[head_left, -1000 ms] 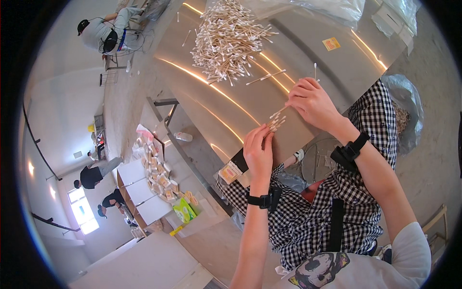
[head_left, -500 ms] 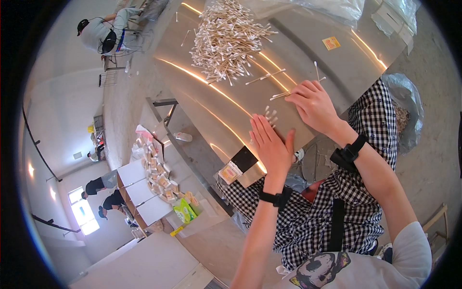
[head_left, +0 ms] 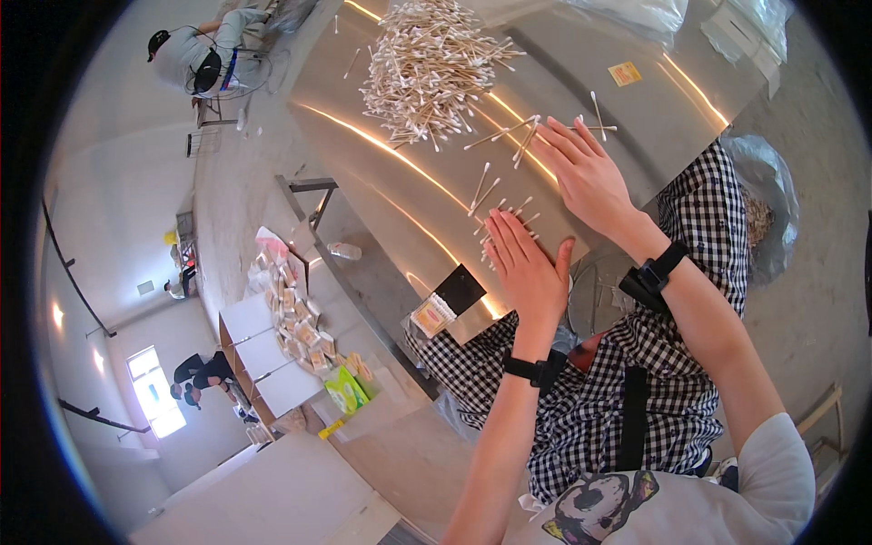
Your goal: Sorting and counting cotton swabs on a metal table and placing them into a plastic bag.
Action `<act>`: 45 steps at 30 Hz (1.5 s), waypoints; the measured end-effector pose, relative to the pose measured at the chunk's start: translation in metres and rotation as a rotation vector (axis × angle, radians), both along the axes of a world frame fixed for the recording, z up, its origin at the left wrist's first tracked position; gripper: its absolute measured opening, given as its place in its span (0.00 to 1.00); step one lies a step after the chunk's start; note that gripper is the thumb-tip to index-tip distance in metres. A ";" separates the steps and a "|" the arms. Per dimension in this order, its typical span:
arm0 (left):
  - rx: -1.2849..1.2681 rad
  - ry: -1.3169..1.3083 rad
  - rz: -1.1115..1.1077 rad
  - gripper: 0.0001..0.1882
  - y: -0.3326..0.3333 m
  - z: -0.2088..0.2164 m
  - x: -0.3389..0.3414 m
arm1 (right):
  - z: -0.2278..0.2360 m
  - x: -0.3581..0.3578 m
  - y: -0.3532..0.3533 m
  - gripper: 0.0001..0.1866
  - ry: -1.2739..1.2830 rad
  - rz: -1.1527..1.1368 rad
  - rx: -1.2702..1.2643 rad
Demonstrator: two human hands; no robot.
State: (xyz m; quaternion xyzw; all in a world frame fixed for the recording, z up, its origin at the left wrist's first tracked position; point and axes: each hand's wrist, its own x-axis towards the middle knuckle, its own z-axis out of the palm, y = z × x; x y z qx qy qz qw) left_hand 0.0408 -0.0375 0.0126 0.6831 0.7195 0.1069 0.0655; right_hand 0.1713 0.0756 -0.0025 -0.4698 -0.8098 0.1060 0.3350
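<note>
A big heap of cotton swabs point(head_left: 431, 68) lies on a shiny steel table point(head_left: 400, 191). My left hand point(head_left: 527, 263) lies flat, fingers spread, on a few loose swabs point(head_left: 509, 218) near the table's front edge. My right hand point(head_left: 590, 173) rests palm down beside it, its fingertips touching several stray swabs point(head_left: 527, 136). Neither hand grips anything. A small packed box of swabs point(head_left: 433, 314) and a dark flat piece point(head_left: 460, 289) sit at the table's corner, left of my left hand.
A clear plastic bag point(head_left: 763, 209) with swabs hangs right of the table. Beyond the table a lower bench holds many small packets point(head_left: 295, 318) and a green pack point(head_left: 345, 391). Other people work at the far left point(head_left: 195, 59) and lower left point(head_left: 204, 372).
My left hand dropped from holding a bunch of swabs upright to lying flat on the table. My right hand slid forward and flattened over the loose swabs.
</note>
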 end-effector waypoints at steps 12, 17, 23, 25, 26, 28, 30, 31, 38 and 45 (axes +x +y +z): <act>0.044 -0.092 -0.006 0.46 0.053 0.015 -0.043 | 0.002 -0.011 -0.020 0.25 0.365 0.111 -0.160; -0.046 -0.239 -0.081 0.44 0.033 0.026 -0.050 | 0.002 -0.008 -0.021 0.25 0.315 0.129 -0.149; 0.148 -0.654 0.078 0.41 -0.001 0.015 -0.064 | 0.011 -0.017 -0.026 0.18 0.661 0.093 -0.424; 0.341 -0.958 0.312 0.40 0.001 0.013 -0.072 | 0.008 -0.025 -0.024 0.18 0.898 0.121 -0.562; 0.346 -0.966 0.313 0.40 0.002 0.009 -0.071 | 0.006 -0.028 -0.023 0.18 1.139 0.143 -0.703; 0.434 -1.245 0.418 0.39 0.008 0.005 -0.063 | 0.008 -0.043 -0.026 0.19 1.173 0.147 -0.723; 0.435 -1.289 0.376 0.38 0.013 0.003 -0.050 | 0.008 -0.054 -0.030 0.21 1.198 0.135 -0.736; 0.429 -1.323 0.330 0.37 0.015 0.002 -0.045 | 0.007 -0.061 -0.033 0.22 1.223 0.168 -0.774; 0.487 -1.405 0.404 0.37 0.031 0.007 -0.051 | 0.007 -0.070 -0.025 0.25 1.291 0.207 -0.816; 0.345 -1.487 0.282 0.37 0.020 0.008 -0.053 | 0.008 -0.072 -0.038 0.28 1.257 0.255 -0.934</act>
